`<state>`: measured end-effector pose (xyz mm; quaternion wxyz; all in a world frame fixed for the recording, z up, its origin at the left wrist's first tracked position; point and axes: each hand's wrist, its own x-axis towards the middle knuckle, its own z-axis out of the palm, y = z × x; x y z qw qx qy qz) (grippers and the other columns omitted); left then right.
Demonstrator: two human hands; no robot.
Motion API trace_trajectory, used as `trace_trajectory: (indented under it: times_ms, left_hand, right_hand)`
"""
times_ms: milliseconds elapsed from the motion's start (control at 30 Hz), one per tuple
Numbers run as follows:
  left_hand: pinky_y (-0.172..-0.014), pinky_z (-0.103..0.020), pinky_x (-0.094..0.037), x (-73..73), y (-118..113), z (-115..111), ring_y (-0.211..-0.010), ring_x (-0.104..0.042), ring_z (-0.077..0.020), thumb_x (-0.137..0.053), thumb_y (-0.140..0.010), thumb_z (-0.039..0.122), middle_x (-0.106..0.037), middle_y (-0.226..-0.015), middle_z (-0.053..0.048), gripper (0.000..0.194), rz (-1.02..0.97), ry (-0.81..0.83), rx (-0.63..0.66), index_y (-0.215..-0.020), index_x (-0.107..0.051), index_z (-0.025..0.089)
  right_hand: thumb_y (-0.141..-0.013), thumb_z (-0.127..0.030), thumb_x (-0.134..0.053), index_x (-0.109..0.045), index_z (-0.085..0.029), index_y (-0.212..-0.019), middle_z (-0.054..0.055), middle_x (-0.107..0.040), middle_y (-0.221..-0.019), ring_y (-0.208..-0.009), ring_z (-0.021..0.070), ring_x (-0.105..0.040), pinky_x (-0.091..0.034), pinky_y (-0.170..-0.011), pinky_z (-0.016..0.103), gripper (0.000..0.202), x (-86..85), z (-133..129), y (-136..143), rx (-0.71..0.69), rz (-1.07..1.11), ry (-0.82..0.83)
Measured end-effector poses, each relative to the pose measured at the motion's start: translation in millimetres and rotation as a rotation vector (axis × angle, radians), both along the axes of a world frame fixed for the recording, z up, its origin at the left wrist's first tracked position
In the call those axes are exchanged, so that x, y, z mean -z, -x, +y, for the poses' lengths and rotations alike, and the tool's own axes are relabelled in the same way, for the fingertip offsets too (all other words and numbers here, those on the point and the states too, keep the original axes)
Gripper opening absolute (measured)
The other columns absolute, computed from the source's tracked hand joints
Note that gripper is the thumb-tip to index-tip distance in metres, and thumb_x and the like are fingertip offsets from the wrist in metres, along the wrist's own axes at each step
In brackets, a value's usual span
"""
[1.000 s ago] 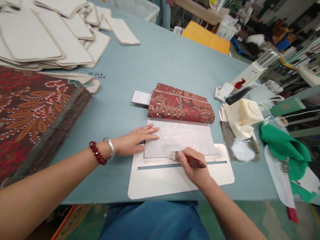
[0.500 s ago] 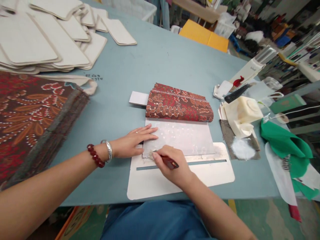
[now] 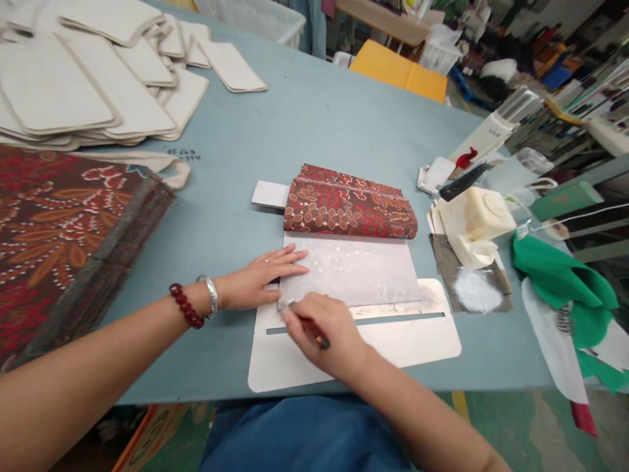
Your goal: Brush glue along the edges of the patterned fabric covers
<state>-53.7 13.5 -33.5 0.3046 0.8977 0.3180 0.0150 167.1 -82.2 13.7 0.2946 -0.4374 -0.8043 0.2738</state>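
My right hand (image 3: 327, 331) is closed around a brush (image 3: 313, 333) with a dark reddish-brown handle. Its bristles, mostly hidden by my fingers, touch the near left corner of a pale fabric panel (image 3: 363, 269) with wet-looking whitish marks. Flat on the panel's left edge lies my left hand (image 3: 260, 278), fingers spread. The panel's far part is folded over as a brown and red floral cloth (image 3: 348, 203). A white strip (image 3: 270, 195) sticks out at the fold's left. Beneath the near edge is a white slotted board (image 3: 354, 354).
White paste (image 3: 476, 290) sits on a grey cloth at the right, beside a cream plastic container (image 3: 476, 216). Green fabric (image 3: 565, 282) hangs at the table's right edge. Stacked floral cloth (image 3: 63, 242) and a pile of white panels (image 3: 98, 78) occupy the left.
My right hand has moved a little left and toward me with the brush, reaching the panel's near left corner. My left hand stays in place on the panel.
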Motion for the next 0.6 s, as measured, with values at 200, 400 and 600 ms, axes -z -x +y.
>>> trace_trajectory:
  times_ms: [200,400,600]
  left_hand:
    - [-0.126,-0.049,-0.018,-0.5,2,1,-0.157,-0.008,-0.0276,-0.052,-0.086,0.017,-0.016,-0.169,-0.001,0.067,0.022,-0.012,0.007,-0.151,-0.041,0.029]
    - [-0.119,-0.046,-0.032,-17.6,-23,-6,-0.144,-0.039,-0.0297,-0.056,-0.09,0.02,-0.042,-0.158,-0.007,0.046,0.046,-0.174,0.014,-0.136,-0.057,0.026]
    - [-0.086,-0.036,-0.05,-29.2,-62,-5,-0.096,-0.06,-0.0248,-0.047,-0.098,0.019,-0.065,-0.099,-0.011,0.02,0.084,-0.309,0.14,-0.092,-0.067,0.018]
  right_hand:
    - [-0.099,-0.038,-0.053,-0.062,-0.02,-0.07,0.001,-0.06,-0.065,-0.06,0.0133,-0.055,-0.042,-0.059,0.026,0.035,-0.2,-4,-107,0.327,-0.055,0.097]
    - [-0.089,-0.056,-0.065,-0.062,-0.022,-0.134,0.009,-0.075,-0.095,-0.075,0.0228,-0.073,-0.059,-0.06,0.033,0.056,-13.3,-26,-239,0.727,0.13,0.297]
    - [-0.103,-0.04,-0.046,-0.062,-0.024,-0.121,0.007,-0.073,-0.105,-0.098,0.0207,-0.071,-0.056,-0.086,0.035,0.029,18.9,5,-114,0.265,0.09,0.193]
